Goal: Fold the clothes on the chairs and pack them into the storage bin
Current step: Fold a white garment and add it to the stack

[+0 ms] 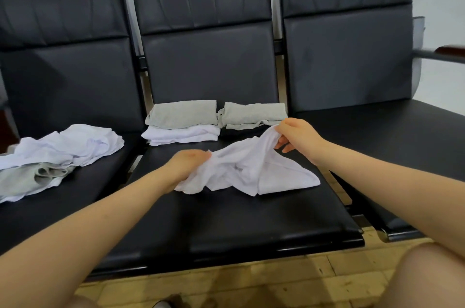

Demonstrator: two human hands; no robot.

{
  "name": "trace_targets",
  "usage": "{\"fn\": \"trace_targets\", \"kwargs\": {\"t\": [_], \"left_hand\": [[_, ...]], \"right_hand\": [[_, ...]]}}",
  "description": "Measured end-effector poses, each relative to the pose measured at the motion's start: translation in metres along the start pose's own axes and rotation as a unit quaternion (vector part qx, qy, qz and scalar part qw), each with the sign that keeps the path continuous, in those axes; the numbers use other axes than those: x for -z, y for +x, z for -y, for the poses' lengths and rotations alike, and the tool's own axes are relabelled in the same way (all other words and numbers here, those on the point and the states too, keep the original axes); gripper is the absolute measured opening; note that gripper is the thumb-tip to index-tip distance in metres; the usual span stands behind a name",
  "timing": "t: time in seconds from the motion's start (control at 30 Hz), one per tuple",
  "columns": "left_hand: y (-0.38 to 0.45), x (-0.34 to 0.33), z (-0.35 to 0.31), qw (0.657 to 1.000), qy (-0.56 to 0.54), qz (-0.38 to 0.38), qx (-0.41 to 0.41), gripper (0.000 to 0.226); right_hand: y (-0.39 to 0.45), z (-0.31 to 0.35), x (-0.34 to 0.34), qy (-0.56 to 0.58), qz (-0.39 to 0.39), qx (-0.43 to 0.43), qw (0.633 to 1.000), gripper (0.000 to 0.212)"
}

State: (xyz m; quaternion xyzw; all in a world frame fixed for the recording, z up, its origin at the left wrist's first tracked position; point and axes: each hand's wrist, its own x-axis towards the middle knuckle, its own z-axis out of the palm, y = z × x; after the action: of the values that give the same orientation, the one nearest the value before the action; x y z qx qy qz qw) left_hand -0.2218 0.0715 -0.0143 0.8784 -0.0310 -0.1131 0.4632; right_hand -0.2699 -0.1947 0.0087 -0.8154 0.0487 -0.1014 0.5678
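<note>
So on the left chair seat (pixel 83 197) there's a loose heap of unfolded clothes (pixel 60 151), white and grey, waiting their turn. On the middle chair seat (pixel 226 222), near the back edge, sit the folded stacks (pixel 183 121), grey on white, with another grey one just beside. Toward the front of that seat is the white garment (pixel 251 169) being worked on right now: the left hand (pixel 187 164) has its grip bunched around one crumpled end, and the right hand (pixel 294 136) pinches the opposite edge, lifted a bit. Looks like the straightening-out step; next it probably needs spreading flat before folding. No storage bin in view.
</note>
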Motion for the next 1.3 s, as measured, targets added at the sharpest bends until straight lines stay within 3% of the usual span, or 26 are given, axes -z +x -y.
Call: {"fn": "trace_targets", "kwargs": {"t": [0.1, 0.2, 0.43, 0.57, 0.67, 0.73, 0.83, 0.93, 1.03, 1.13, 1.3], "left_hand": [[0.002, 0.023, -0.011, 0.970, -0.236, -0.061, -0.014, 0.039], [0.005, 0.038, -0.023, 0.923, -0.359, -0.135, -0.044, 0.015], [0.009, 0.051, -0.036, 0.852, -0.480, -0.209, -0.025, 0.015], [0.013, 0.059, -0.046, 0.845, -0.465, -0.262, -0.026, 0.036], [0.016, 0.058, -0.046, 0.854, -0.450, -0.262, -0.004, 0.022], [0.017, 0.052, -0.042, 0.880, -0.409, -0.241, 0.024, 0.017], [0.022, 0.036, -0.031, 0.931, -0.290, -0.221, -0.019, 0.020], [0.020, 0.012, -0.015, 0.975, -0.058, -0.199, -0.073, 0.026], [0.023, -0.010, 0.000, 0.941, 0.200, -0.214, -0.170, 0.032], [0.019, -0.026, 0.005, 0.902, 0.294, -0.151, -0.277, 0.021], [0.021, -0.027, 0.018, 0.903, 0.375, -0.015, -0.211, 0.030]], "right_hand": [[0.007, 0.008, -0.004, 0.083, -0.076, -0.007, 0.994, 0.016], [0.016, 0.015, -0.006, 0.151, -0.141, -0.016, 0.978, 0.014], [0.033, 0.026, -0.018, 0.269, -0.227, -0.086, 0.932, 0.008], [0.033, 0.026, -0.020, 0.278, -0.235, -0.107, 0.925, 0.010], [0.030, 0.026, -0.024, 0.282, -0.221, -0.085, 0.930, 0.013], [0.029, 0.030, -0.027, 0.273, -0.205, -0.049, 0.939, 0.015], [0.027, 0.034, -0.030, 0.273, -0.157, 0.004, 0.949, 0.014], [0.026, 0.031, -0.034, 0.190, -0.117, 0.046, 0.974, 0.012], [0.032, 0.020, -0.039, 0.095, -0.073, 0.037, 0.992, 0.013], [0.039, 0.005, -0.042, 0.021, -0.033, -0.022, 0.999, 0.012], [0.037, -0.008, -0.045, -0.077, -0.041, -0.052, 0.995, 0.034]]}}
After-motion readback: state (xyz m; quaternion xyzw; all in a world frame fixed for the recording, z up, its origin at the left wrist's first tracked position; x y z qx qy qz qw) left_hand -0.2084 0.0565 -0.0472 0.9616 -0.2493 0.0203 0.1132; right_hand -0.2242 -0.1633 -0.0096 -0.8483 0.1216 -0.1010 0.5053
